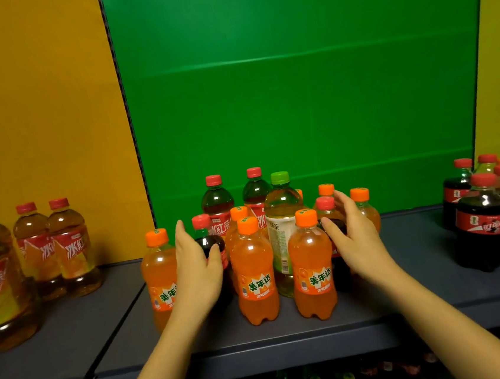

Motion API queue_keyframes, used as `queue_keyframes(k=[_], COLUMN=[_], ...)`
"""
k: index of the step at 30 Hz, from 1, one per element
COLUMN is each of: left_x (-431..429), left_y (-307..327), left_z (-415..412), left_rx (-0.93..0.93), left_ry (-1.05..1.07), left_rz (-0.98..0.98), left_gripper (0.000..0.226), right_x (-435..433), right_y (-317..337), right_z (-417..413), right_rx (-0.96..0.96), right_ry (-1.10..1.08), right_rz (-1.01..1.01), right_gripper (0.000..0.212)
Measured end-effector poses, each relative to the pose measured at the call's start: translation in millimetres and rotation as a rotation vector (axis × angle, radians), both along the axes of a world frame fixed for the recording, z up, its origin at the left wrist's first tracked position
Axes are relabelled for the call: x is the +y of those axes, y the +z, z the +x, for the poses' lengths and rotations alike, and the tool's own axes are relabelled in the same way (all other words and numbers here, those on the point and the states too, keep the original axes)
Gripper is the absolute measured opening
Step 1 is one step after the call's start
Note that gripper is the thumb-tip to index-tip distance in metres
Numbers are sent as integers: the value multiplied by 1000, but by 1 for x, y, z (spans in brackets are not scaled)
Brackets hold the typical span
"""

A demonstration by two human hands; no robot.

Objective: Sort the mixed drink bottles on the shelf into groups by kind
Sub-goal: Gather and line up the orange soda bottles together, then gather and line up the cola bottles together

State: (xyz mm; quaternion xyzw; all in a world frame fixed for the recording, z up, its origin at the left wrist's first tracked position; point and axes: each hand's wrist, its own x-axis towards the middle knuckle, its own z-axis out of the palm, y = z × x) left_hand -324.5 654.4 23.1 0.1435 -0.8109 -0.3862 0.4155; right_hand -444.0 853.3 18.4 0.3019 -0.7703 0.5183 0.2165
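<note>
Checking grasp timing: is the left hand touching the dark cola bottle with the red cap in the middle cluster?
Touching. The head view shows the left hand with its thumb pressed on the dark red-capped cola bottle.

Two bare forearms, no sleeves, no jewellery

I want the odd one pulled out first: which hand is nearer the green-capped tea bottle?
Right. The right hand reaches in just beyond the orange soda bottle beside the green-capped tea bottle; the left hand sits farther off, at a dark cola bottle.
</note>
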Motion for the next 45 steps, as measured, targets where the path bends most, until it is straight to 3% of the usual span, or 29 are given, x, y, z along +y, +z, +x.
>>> queue_keyframes(k=[5, 10, 14, 23, 33, 45], left_x=[-9, -9, -9, -9, 1, 16], left_y=[2, -1, 3, 2, 38, 101], left_z=[-22, -31, -31, -27, -9, 9], left_rx=[-94, -180, -198, -167, 195, 631], left_ry=[35, 151, 193, 189, 184, -33], left_rz=[103, -11, -31, -146, -324, -260], left_gripper=[77, 52, 48, 45, 57, 58], right_x=[-1, 3, -2, -4, 5, 41], right_y=[5, 10, 15, 17, 53, 109], right_z=[-5, -7, -6, -2, 8, 52], right_rx=[-31, -39, 19, -83, -3, 201], right_ry=[-24, -49, -143, -88, -83, 68], right_rz=[71, 130, 171, 28, -227, -579], right_gripper=[51, 46, 37, 32, 30, 22])
